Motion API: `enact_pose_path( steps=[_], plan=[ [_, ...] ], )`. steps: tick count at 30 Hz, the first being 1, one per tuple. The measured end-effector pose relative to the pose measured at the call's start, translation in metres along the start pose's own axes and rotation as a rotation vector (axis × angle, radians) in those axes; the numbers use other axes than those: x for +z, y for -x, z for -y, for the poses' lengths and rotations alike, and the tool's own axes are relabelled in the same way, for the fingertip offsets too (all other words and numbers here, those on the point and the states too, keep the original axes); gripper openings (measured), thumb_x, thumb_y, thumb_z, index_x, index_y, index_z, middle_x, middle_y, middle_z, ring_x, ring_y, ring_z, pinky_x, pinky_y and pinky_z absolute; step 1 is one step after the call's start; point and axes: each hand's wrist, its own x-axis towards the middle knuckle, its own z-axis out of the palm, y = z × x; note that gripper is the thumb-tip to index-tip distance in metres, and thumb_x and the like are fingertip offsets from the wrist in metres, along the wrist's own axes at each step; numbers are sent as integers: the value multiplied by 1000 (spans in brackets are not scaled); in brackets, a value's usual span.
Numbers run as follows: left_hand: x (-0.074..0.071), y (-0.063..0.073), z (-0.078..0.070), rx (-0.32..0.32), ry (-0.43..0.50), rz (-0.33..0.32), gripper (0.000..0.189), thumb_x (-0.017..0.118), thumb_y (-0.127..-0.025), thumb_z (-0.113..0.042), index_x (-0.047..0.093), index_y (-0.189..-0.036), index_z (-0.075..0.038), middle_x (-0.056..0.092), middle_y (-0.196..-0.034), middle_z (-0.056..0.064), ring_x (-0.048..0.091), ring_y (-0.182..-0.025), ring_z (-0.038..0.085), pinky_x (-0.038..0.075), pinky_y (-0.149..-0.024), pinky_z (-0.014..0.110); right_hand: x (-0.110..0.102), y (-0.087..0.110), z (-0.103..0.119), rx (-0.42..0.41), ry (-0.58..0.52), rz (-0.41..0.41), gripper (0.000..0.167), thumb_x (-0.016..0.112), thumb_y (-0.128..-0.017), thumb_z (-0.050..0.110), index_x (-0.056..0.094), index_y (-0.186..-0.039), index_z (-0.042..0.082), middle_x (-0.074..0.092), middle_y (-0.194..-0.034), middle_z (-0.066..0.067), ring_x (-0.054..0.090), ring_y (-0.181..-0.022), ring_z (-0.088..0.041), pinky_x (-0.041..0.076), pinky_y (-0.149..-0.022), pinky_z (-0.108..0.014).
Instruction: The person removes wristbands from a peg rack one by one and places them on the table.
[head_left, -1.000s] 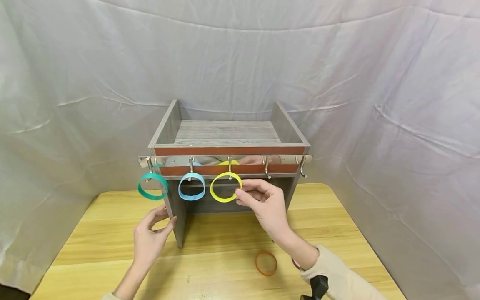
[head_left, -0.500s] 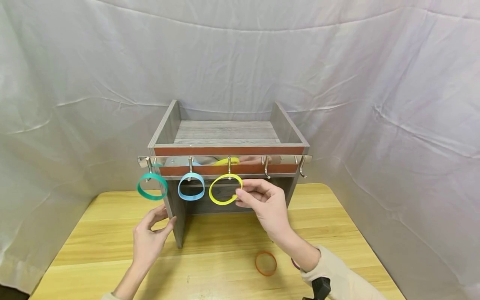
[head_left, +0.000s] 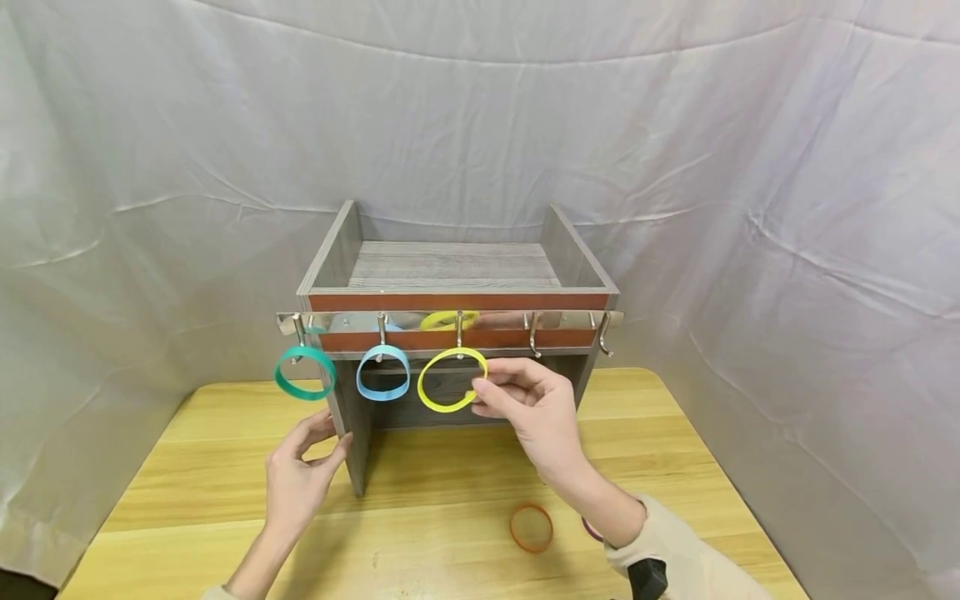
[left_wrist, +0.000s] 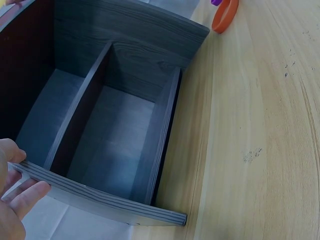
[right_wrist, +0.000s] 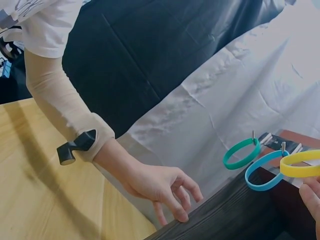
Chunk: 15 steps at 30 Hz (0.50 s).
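Observation:
My right hand (head_left: 536, 408) pinches the right side of a yellow silicone wristband (head_left: 446, 409) between thumb and fingers. The band's top edge overlaps the tip of the middle hook (head_left: 460, 329) in the head view. On the left, my left hand (head_left: 296, 471) grips the side panel (left_wrist: 100, 195) of a grey wooden shelf unit, thumb on one face and fingers on the other. A green wristband (head_left: 303, 395) hangs from the leftmost hook, and a light blue wristband (head_left: 384, 396) from the second one.
The shiny metal hook rail (head_left: 566, 320) runs across the shelf's front, with two bare hooks at right. On the wooden table (head_left: 420, 542) lie an orange wristband (head_left: 534, 549) and a purple one (head_left: 591, 530), partly hidden by my right forearm. Pale cloth (head_left: 465, 125) surrounds the table.
The yellow wristband has dropped slightly and its tilt has shifted a little, still pinched by my right hand. My left hand keeps its hold on the panel.

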Motion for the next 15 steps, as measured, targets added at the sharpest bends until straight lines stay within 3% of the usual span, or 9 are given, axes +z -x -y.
enact_pose_path(
  steps=[7,15],
  plan=[
    [0,-1,-1,5,-3,1,41,79,-83,15,74,-121,0,77,-103,21,65,-94,-20,61,-65,8,-3,4,3,3,4,-2,29,76,-92,-5,77,-107,19,78,-92,5,78,-82,-8,71,-75,-31],
    [0,-1,-1,-6,10,-4,41,79,-83,15,75,-120,-2,78,-101,13,66,-92,-18,62,-65,10,-8,14,3,48,2,-2,29,75,-92,-6,77,-107,19,78,-92,4,78,-79,-9,71,-73,-32]
  ],
)
